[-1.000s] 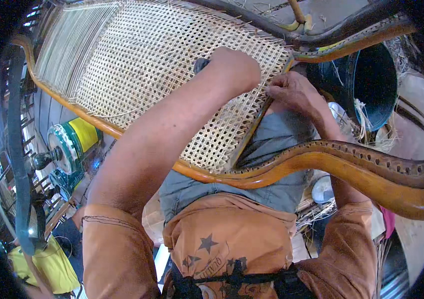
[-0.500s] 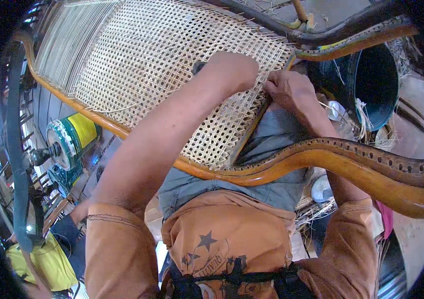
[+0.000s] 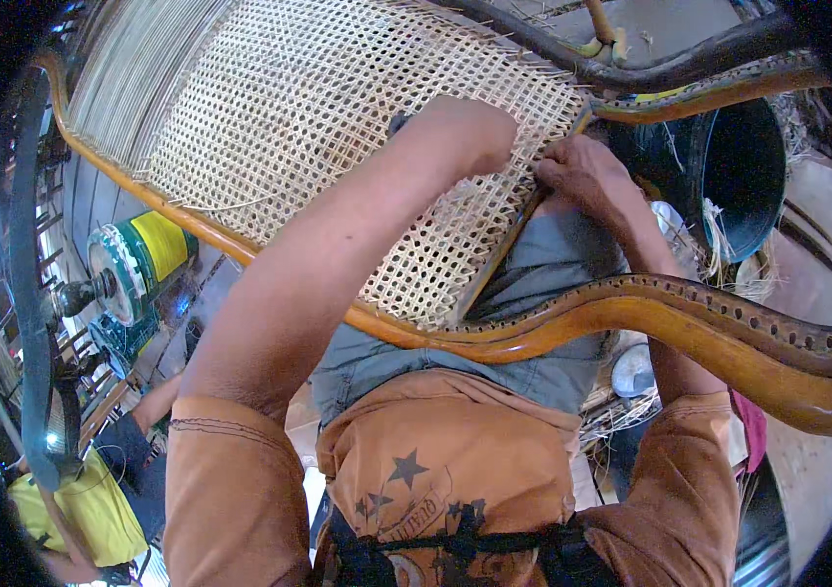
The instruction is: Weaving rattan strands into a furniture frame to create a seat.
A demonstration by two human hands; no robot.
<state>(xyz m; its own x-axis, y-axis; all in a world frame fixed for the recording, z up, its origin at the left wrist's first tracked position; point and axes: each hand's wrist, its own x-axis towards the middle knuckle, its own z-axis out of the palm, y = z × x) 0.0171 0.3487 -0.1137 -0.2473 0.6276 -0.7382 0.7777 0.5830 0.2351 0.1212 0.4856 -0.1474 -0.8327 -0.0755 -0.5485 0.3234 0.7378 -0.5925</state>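
A woven cane panel (image 3: pixel 337 127) with an open mesh is stretched across a curved, varnished wooden frame (image 3: pixel 572 330) lying over my lap. My left hand (image 3: pixel 474 132) is curled over the panel near its right edge; its fingertips are hidden beneath it. A small dark object (image 3: pixel 397 123) pokes out beside the left wrist; whether the hand holds it, I cannot tell. My right hand (image 3: pixel 584 174) sits at the frame's right rail (image 3: pixel 514 235), fingers pinched together at the cane's edge. What lies between them is too small to make out.
Holes line the frame's curved arm at right. A dark bucket (image 3: pixel 743 176) with loose fibre strands stands at the right. Green and yellow cans (image 3: pixel 137 259) are at the left. Another person in a yellow garment (image 3: pixel 93 514) is at lower left. Unwoven strands (image 3: pixel 142 83) span the panel's far left.
Both hands have shifted slightly right in the picture, along with the panel's edge. The right hand stays pinched at the rail, and the left hand keeps its curled shape.
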